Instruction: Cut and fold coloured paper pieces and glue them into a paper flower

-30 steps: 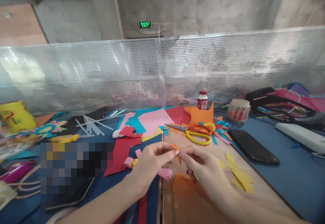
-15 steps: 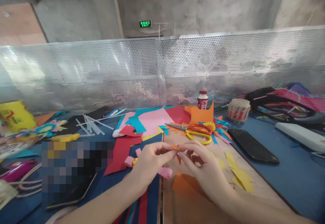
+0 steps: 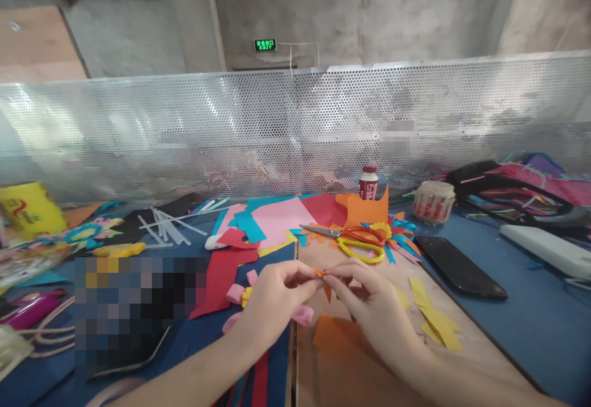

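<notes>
Between my two hands is a small folded piece of orange paper, pinched at its upper end, with a pointed tip hanging down. My left hand has thumb and forefinger closed on its left side. From the right, my right hand pinches the same piece, fingertips nearly touching the left ones. Under my left wrist lies a pink and yellow paper flower, partly hidden. A larger orange paper scrap rests on the wooden board below my hands.
Scissors with red and yellow handles lie beyond my hands. Yellow paper strips and a black phone are on the right. Red paper and clear glue sticks lie left. A jar and bottle stand behind.
The orange piece's upper end now shows less between my fingertips. My hands have shifted only slightly and keep their pinch.
</notes>
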A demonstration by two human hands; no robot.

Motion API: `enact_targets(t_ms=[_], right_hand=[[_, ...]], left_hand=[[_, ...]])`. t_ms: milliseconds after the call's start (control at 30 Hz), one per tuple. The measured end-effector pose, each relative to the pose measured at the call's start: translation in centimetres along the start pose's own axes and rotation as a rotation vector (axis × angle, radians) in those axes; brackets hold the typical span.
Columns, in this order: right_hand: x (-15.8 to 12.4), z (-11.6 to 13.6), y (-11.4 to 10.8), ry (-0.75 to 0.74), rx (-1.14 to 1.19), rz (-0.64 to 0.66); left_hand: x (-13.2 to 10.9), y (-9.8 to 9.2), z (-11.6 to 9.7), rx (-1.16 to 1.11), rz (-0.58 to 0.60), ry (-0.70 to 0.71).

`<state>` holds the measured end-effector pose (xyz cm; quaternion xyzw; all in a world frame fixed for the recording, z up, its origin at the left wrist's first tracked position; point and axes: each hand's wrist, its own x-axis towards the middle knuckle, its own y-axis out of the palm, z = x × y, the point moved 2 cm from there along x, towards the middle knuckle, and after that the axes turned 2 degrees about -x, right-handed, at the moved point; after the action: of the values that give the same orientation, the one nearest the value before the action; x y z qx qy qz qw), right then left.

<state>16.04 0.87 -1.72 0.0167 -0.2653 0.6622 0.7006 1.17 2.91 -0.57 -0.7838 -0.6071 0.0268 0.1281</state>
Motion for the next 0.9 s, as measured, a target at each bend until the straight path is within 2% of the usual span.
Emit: enact_targets(t_ms=[267, 567, 900], right_hand=[[0.0, 0.1, 0.0, 0.004, -0.02, 0.009], [0.0, 0.0, 0.0, -0.033, -0.063, 0.053], [0.1, -0.3, 0.0, -0.017, -0.06, 0.106]], left_hand=[[0.2, 0.0, 0.0, 0.089, -0.024, 0.042], [-0.8, 0.2, -1.7, 0.163, -0.067, 0.1], [-0.4, 0.0, -0.4, 0.212, 0.001, 0.128]])
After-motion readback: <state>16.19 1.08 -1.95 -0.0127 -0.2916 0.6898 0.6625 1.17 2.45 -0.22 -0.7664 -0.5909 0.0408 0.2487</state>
